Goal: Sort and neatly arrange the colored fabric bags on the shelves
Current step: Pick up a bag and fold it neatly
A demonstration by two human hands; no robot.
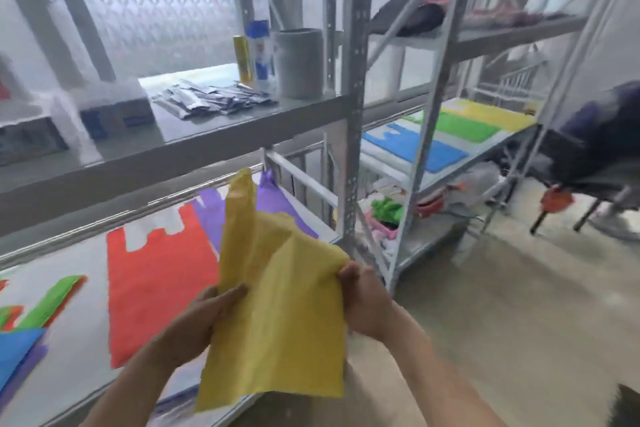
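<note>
The yellow fabric bag (277,315) hangs between both hands, the left hand (204,319) gripping its left edge and the right hand (363,302) pinching its right edge. Behind it, an orange bag (156,288) and a purple bag (273,204) lie flat on the lower shelf (79,350).

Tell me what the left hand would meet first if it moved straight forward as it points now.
Probably the red bag lying on the shelf. The left hand, gripping the yellow bag, points up-left toward it, though depth is unclear.
</note>
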